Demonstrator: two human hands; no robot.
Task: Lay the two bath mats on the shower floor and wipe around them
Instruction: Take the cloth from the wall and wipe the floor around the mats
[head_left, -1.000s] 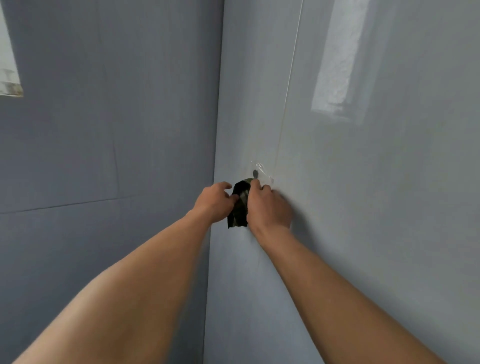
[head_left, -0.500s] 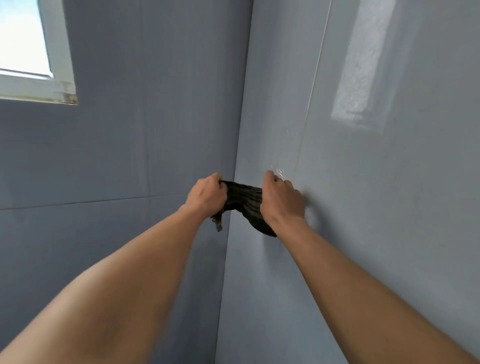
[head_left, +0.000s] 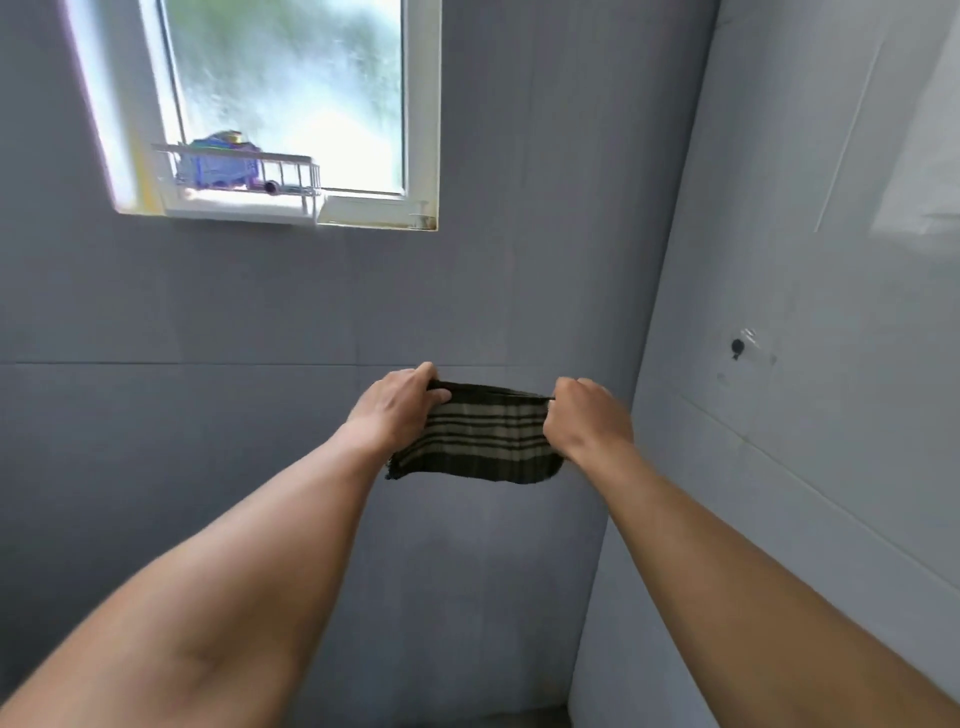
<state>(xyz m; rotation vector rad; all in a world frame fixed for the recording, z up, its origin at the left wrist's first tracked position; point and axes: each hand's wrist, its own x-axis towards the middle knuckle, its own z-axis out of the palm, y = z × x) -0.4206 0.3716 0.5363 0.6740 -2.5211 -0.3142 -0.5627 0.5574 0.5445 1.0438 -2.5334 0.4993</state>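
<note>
A small dark cloth with pale stripes (head_left: 480, 441) is stretched flat between my two hands in front of the grey back wall. My left hand (head_left: 397, 408) grips its left edge and my right hand (head_left: 587, 421) grips its right edge. The cloth hangs in the air, apart from both walls. No bath mat and no shower floor show in this view.
A clear stick-on wall hook (head_left: 740, 347) with a dark centre sits on the right wall (head_left: 831, 312), free of the cloth. A frosted window (head_left: 291, 98) is up left, with a white wire rack (head_left: 239, 174) holding a blue item on its sill.
The cloth came off the wall hook and my hands drew apart, spreading it flat. Both hands moved left away from the right wall, and my view swung left to the window.
</note>
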